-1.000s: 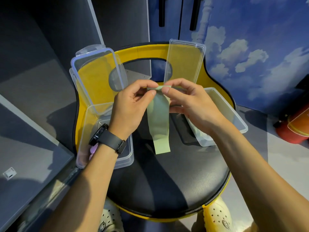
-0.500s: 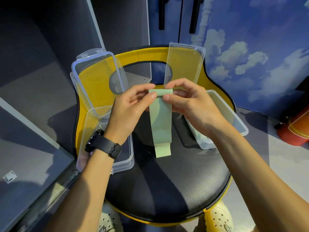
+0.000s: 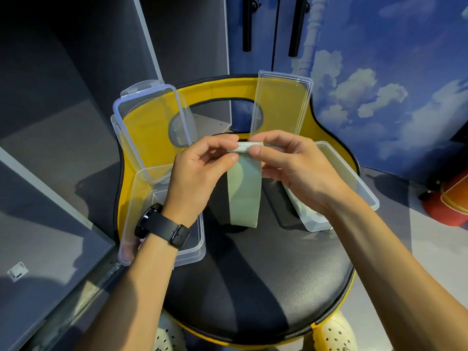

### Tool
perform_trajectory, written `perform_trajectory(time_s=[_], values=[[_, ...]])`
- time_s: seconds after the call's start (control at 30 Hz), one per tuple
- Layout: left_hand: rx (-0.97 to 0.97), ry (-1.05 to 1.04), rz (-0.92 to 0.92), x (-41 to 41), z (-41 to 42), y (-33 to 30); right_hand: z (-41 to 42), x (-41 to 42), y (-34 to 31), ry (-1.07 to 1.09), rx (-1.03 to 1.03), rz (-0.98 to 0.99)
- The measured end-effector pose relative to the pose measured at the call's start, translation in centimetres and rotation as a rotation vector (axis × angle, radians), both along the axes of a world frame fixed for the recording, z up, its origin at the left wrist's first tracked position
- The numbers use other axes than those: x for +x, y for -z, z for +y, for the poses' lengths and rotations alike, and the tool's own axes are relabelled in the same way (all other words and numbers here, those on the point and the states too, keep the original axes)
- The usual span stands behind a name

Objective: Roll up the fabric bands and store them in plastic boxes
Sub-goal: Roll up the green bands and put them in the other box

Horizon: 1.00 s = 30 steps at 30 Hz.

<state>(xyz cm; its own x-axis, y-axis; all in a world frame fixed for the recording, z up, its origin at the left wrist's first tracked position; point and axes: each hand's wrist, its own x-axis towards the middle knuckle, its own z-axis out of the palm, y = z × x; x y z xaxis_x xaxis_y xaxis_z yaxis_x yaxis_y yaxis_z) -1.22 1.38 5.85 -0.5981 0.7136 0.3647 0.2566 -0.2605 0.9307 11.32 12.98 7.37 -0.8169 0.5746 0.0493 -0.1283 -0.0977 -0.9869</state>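
We are rolling a green fabric band over the chair seat.

The pale green fabric band, smooth and matte, hangs flat from a small tight roll with printed lettering; its tail is shorter than a second ago, so the rolling advances. Our left hand and right hand each pinch an end of the roll, grip clamped on it. Below lies the black leathery seat, with the left clear plastic box, right clear plastic box and their lids propped behind.
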Motion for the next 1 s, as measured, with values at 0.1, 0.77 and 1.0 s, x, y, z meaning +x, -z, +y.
perform_trajectory(time_s=[0.1,0.77,1.0], values=[[-0.007,0.045,-0.049,-0.02,-0.09,0.0,0.09,-0.04,0.08,0.004,0.012,0.029],[-0.001,0.018,-0.091,0.12,-0.06,-0.26,0.24,-0.06,0.27,0.038,0.01,0.012],[-0.027,0.071,-0.215,0.01,-0.06,-0.18,0.22,-0.05,0.23,0.068,0.024,0.072]])
